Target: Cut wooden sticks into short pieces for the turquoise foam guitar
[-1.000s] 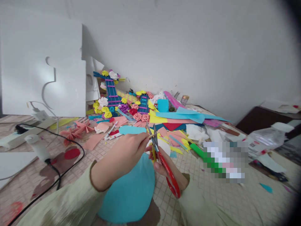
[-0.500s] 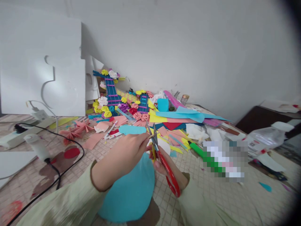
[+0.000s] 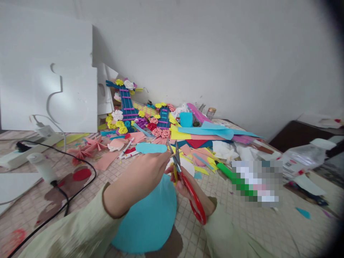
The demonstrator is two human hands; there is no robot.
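Observation:
My left hand (image 3: 146, 179) is closed in a pinch, with the short end of a thin tan stick (image 3: 172, 155) poking out past the fingertips. The end lies at the parted blades of a pair of red-handled scissors (image 3: 194, 197). Those scissors are gripped in my right hand (image 3: 185, 187), their points aimed up and away from me. A narrow yellow piece shows by the right fingers; I cannot tell whether it belongs to the scissors. Below both hands a large rounded blue paper sheet (image 3: 147, 225) lies on the table. A white round piece is partly hidden behind the right hand.
Paper flowers (image 3: 123, 129) and blue strips with purple bars (image 3: 127, 100) stand at the back. Coloured paper scraps lie before them. At left are a glue gun (image 3: 43, 167), black cable and power strip (image 3: 27, 154). A green marker (image 3: 225, 170) and plastic bottle (image 3: 306, 157) lie right.
Almost nothing differs. The left wrist has shifted very slightly, while the scissors and the stick end keep nearly the same place.

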